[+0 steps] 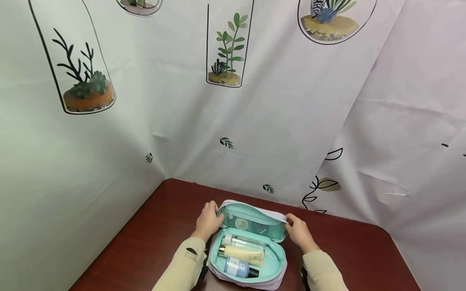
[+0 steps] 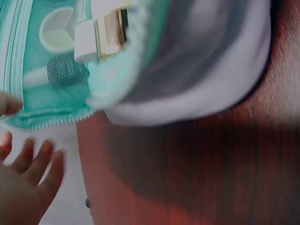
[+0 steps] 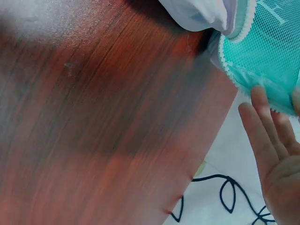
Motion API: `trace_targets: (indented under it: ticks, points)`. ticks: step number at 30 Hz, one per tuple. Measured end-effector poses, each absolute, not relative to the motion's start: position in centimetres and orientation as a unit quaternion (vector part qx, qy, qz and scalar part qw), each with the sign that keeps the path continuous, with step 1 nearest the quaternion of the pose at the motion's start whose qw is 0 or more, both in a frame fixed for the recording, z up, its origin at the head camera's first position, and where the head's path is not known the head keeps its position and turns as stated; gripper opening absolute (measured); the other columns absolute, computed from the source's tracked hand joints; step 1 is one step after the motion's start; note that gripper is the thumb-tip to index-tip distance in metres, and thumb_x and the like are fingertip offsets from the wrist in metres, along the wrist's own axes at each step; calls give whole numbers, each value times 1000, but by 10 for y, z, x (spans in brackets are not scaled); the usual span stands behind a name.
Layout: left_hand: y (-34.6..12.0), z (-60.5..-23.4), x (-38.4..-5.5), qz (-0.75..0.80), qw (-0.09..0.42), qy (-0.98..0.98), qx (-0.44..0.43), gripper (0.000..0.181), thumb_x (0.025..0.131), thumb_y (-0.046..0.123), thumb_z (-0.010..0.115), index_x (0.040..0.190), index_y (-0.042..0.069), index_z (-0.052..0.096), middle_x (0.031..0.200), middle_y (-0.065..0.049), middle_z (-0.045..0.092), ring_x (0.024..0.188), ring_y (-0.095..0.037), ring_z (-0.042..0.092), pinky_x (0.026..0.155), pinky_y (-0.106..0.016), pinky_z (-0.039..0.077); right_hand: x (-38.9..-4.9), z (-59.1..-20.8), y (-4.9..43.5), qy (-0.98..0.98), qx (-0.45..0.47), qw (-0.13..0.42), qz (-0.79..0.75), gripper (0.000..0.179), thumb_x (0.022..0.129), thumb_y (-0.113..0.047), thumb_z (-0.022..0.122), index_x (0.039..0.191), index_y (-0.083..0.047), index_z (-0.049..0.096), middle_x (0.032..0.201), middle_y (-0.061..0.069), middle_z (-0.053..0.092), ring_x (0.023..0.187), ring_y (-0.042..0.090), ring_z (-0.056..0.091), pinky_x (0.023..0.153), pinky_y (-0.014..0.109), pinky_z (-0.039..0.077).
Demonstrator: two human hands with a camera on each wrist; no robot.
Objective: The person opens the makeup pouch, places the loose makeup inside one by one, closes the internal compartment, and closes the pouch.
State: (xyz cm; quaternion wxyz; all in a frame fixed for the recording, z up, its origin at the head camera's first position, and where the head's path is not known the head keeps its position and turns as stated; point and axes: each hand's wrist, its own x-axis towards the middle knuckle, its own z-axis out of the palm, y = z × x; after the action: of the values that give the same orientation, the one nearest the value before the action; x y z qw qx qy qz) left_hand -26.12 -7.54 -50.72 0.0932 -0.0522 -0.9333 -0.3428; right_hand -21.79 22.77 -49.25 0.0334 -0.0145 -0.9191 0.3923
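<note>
An unzipped toiletry bag [image 1: 263, 284], pale lilac outside and mint green inside, lies on the table with its lid [image 1: 238, 208] raised. My left hand [image 1: 208, 221] pinches the lid's left edge; in the left wrist view its thumb is on the inner side and the other fingers are spread behind. At the opposite edge, my right hand [image 1: 300, 233] holds the lid between thumb and fingers. Inside the bag lie a clear white-capped bottle [image 1: 247, 243], a cream tube with a gold cap [image 1: 243, 254] and a blue black-capped bottle [image 1: 237, 267]. Behind the lid's mesh sits a round pale item [image 2: 57, 30].
A dark red-brown wooden table [image 1: 145, 246] carries the bag. White fabric printed with plants [image 1: 276, 121] hangs behind and beside it, close to the table's back edge. A white T-shaped item [image 3: 275, 11] shows through the mesh at the lid's right.
</note>
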Motion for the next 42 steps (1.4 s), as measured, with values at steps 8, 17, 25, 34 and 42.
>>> trace_targets:
  ticks: [8,17,25,34,42]
  points:
    - [-86,-525,-262,-407,-67,-907,-79,50,94,17,55,140,5,39,131,-23,45,115,-40,47,87,-54,41,-210,-516,237,-899,-37,-47,433,9,88,-5,61,93,0,65,68,7,55,57,20,53,51,33,46]
    - [-88,-518,-268,-512,-89,-850,-94,31,99,9,43,125,-3,54,76,-12,56,66,-20,49,60,-33,40,-204,-518,240,-810,-80,-49,579,22,93,-6,53,106,8,63,77,12,66,62,20,62,53,33,49]
    - [-95,-491,-278,-586,-113,-792,-129,33,97,3,43,127,5,56,122,-17,57,90,-25,57,77,-44,47,-213,-480,258,-801,-76,-27,593,28,93,-8,52,119,1,61,95,10,65,64,20,57,56,32,47]
    - [-106,-504,-274,-580,-187,-776,-162,28,89,21,62,108,0,63,94,-7,62,70,-15,54,60,-33,50,-194,-488,274,-761,-5,-147,632,32,91,-10,50,119,5,57,100,7,61,72,18,58,54,29,48]
    - [-90,-496,-267,-461,-165,-846,-210,30,77,11,75,92,2,50,82,-6,46,70,-18,44,60,-33,42,-193,-505,265,-836,29,-70,543,39,85,-4,64,118,5,46,78,6,55,58,20,48,45,30,42]
